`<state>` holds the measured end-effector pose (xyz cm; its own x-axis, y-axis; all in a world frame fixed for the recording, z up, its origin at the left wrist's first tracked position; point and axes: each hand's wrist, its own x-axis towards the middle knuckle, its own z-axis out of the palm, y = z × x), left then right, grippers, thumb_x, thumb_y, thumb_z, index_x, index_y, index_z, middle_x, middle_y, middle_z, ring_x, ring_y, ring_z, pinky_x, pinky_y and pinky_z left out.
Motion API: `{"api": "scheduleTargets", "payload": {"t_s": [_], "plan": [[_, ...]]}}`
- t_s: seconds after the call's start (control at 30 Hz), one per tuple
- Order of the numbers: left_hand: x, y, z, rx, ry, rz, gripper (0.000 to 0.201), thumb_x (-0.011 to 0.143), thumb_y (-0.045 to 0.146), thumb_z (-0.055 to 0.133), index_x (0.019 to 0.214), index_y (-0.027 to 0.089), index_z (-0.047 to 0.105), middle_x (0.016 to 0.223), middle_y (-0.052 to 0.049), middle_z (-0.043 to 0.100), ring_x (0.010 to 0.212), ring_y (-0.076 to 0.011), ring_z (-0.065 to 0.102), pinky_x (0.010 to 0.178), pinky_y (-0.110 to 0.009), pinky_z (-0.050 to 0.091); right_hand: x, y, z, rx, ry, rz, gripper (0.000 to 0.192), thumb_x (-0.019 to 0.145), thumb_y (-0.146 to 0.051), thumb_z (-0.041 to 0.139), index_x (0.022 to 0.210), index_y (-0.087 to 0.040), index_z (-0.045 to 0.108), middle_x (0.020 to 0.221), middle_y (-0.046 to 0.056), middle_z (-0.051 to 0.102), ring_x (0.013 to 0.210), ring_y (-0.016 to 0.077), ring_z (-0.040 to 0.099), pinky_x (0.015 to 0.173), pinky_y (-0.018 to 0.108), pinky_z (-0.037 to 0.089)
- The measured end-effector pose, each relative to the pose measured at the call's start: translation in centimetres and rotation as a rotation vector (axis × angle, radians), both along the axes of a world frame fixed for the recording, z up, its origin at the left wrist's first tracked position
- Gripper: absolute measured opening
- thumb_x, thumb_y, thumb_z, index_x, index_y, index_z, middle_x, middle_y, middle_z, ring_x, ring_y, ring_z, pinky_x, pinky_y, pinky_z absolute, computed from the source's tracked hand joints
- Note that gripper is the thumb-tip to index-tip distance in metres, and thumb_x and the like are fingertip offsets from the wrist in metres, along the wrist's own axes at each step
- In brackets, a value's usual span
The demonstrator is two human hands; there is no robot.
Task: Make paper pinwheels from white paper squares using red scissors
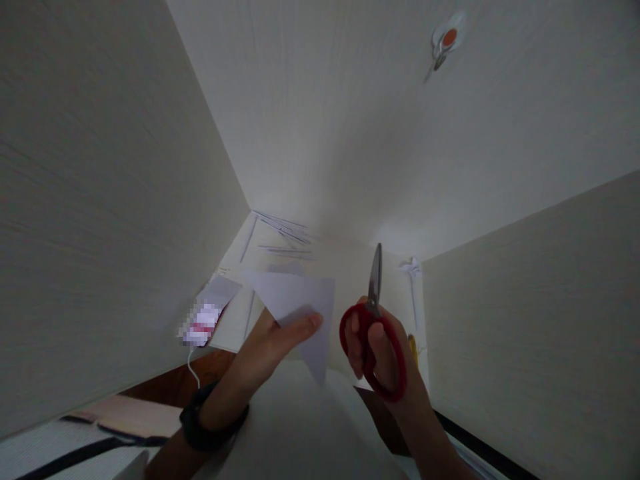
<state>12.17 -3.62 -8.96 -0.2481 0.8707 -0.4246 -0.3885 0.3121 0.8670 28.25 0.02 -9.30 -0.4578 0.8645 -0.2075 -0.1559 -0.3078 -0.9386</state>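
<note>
A sheet of white paper with a slanted edge and a pointed lower corner is pinched in my left hand, thumb on top and fingers hidden beneath. My right hand is wrapped round red-handled scissors, with fingers through the loops. The blades are closed together and point up, away from me. A gap separates the scissors from the paper's right edge.
Thin paper strips lie at the table's back left corner. A lit phone with a white cable leans at the left wall. Crumpled white paper and a yellow object are at the right. A hook hangs on the wall.
</note>
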Motion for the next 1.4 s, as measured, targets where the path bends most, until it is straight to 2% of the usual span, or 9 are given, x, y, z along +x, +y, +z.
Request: {"api": "scheduleTargets", "payload": {"t_s": [0.17,0.27,0.37,0.43,0.53,0.7,1.1,1.23,1.4], "plan": [[-0.8,0.0,-0.4,0.049,0.029,-0.253,0.021,0.068,0.032,0.075,0.085,0.020,0.076,0.076,-0.004,0.075,0.069,-0.0216,0.068,0.062,-0.029,0.055,-0.2,1.3,1.7,-0.038,0.053,-0.103,0.027,0.070,-0.024,0.081,0.077,-0.021,0.056,0.062,-0.008,0.057,0.045,0.0037,0.045,0.040,0.013,0.036],[-1.2,0.1,-0.9,0.128,0.092,-0.420,0.019,0.067,0.027,0.073,0.084,0.021,0.076,0.070,-0.003,0.072,0.061,-0.0206,0.065,0.051,-0.027,0.051,-0.6,1.8,2.6,-0.025,0.064,-0.119,0.026,0.068,-0.015,0.079,0.078,-0.021,0.056,0.071,-0.006,0.064,0.049,0.0041,0.049,0.044,0.014,0.039],[-1.2,0.3,-0.3,0.165,0.135,-0.475,0.013,0.069,0.024,0.072,0.082,0.022,0.074,0.069,-0.001,0.071,0.062,-0.0195,0.064,0.052,-0.025,0.049,-0.6,2.1,2.8,0.016,0.046,-0.105,0.024,0.071,-0.010,0.076,0.077,-0.021,0.055,0.069,-0.007,0.063,0.050,0.0044,0.049,0.045,0.014,0.039],[-0.9,0.5,0.6,0.177,0.137,-0.434,0.007,0.074,0.025,0.071,0.080,0.022,0.073,0.068,0.000,0.069,0.063,-0.0175,0.063,0.055,-0.024,0.048,-0.4,2.0,2.8,0.059,0.031,-0.102,0.024,0.071,-0.009,0.075,0.076,-0.021,0.055,0.069,-0.007,0.063,0.051,0.0044,0.050,0.046,0.014,0.040],[-0.8,1.0,1.5,0.224,0.118,-0.278,0.008,0.081,0.024,0.068,0.075,0.022,0.072,0.068,0.003,0.065,0.064,-0.0122,0.060,0.058,-0.019,0.045,-0.2,1.8,2.9,0.105,-0.001,-0.121,0.023,0.072,-0.007,0.073,0.076,-0.021,0.056,0.070,-0.007,0.061,0.053,0.0042,0.051,0.049,0.014,0.041],[-1.3,1.5,1.3,0.312,0.101,-0.083,0.012,0.084,0.018,0.069,0.074,0.024,0.072,0.071,0.006,0.067,0.068,-0.0082,0.060,0.063,-0.014,0.043,-0.2,1.1,3.0,0.148,-0.009,-0.141,0.022,0.075,-0.007,0.071,0.079,-0.023,0.056,0.072,-0.007,0.060,0.057,0.0048,0.053,0.053,0.013,0.043],[-0.8,1.4,1.0,0.312,0.156,0.053,0.020,0.089,0.031,0.065,0.072,0.024,0.073,0.068,0.004,0.064,0.063,-0.0112,0.052,0.060,-0.021,0.040,0.6,0.4,1.6,0.161,-0.048,-0.030,0.024,0.079,-0.008,0.069,0.085,-0.027,0.054,0.076,-0.007,0.059,0.066,0.0076,0.055,0.062,0.016,0.047],[-0.8,1.4,1.1,0.339,0.157,0.117,0.010,0.084,0.025,0.071,0.074,0.025,0.073,0.073,0.004,0.066,0.069,-0.0116,0.055,0.064,-0.020,0.041,0.8,0.2,1.3,0.181,-0.096,-0.040,0.023,0.079,-0.010,0.070,0.085,-0.026,0.054,0.074,-0.006,0.059,0.065,0.0091,0.055,0.060,0.018,0.047],[-1.2,1.3,0.7,0.341,0.267,0.119,0.006,0.084,0.027,0.071,0.079,0.024,0.073,0.071,0.002,0.065,0.063,-0.0126,0.053,0.057,-0.022,0.041,0.7,0.3,1.3,0.204,-0.167,-0.102,0.021,0.076,-0.011,0.071,0.082,-0.024,0.055,0.071,-0.006,0.060,0.061,0.0090,0.056,0.056,0.019,0.047]]}}
